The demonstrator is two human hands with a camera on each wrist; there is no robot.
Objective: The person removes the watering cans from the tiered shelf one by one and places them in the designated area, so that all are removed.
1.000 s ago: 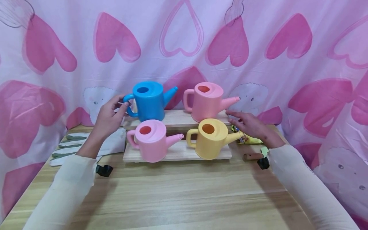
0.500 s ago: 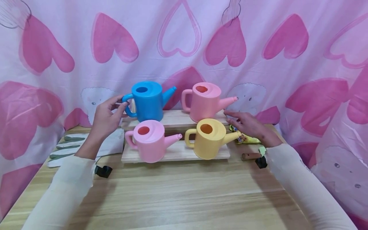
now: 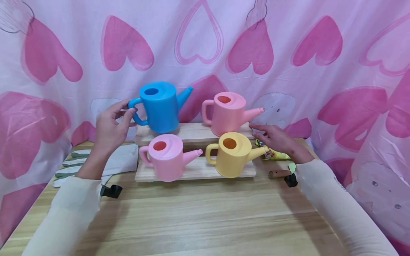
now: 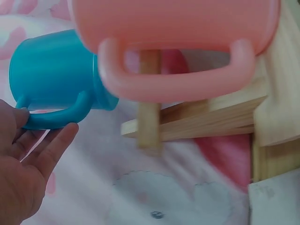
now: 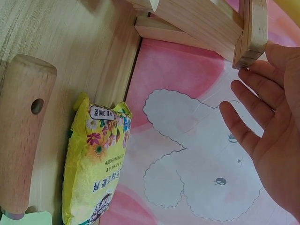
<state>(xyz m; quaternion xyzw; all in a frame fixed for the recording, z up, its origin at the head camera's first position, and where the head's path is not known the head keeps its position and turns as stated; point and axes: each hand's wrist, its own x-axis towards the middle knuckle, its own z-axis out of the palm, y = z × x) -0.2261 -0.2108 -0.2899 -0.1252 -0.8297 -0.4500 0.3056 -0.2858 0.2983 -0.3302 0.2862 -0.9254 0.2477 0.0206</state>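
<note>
My left hand point(image 3: 112, 124) grips the handle of a blue watering can point(image 3: 161, 108), its spout pointing right. In the left wrist view, thumb and fingers are at the handle and the can's base is off the shelf. My right hand point(image 3: 272, 138) pinches the right end of the upper shelf of a two-step wooden stand point(image 3: 196, 131); the right wrist view shows its other fingers point(image 5: 241, 122) held out. A coral-pink watering can point(image 3: 228, 113) stands on that shelf. Below, a light pink watering can point(image 3: 167, 158) and a yellow watering can point(image 3: 234, 156) stand on the lower shelf.
White and green gloves point(image 3: 118, 160) lie left of the stand. To its right are a yellow printed bag point(image 3: 278, 155) and a tool with a wooden handle point(image 3: 278, 173) and a pale green part. A pink heart-patterned curtain point(image 3: 198, 42) hangs behind the table point(image 3: 192, 217).
The blue watering can has risen off the upper shelf and shifted left with my left hand. My right hand stays at the shelf's end; the other cans have not moved.
</note>
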